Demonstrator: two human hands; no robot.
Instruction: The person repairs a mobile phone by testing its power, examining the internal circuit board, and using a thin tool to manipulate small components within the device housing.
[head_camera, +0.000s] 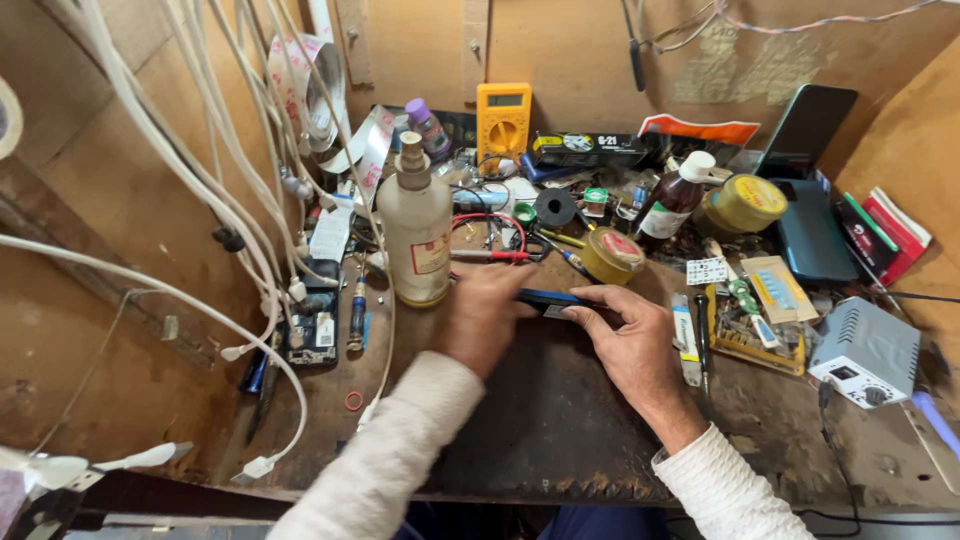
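Both my hands meet at the middle of a cluttered wooden workbench (560, 420). My left hand (482, 318) and my right hand (628, 338) together grip a thin dark flat device with a blue edge (548, 299), held on its side between them. A tall pale plastic bottle with a pump top (414, 225) stands just left of my left hand. A round yellow tin with a red lid (612, 254) sits right behind the device.
A yellow multimeter (503, 118) leans on the back wall. A brown bottle (672, 196), a yellow jar (745, 203), a dark phone (806, 128), a grey box unit (865, 352), screwdrivers (702, 340) and white cables (230, 200) crowd the bench.
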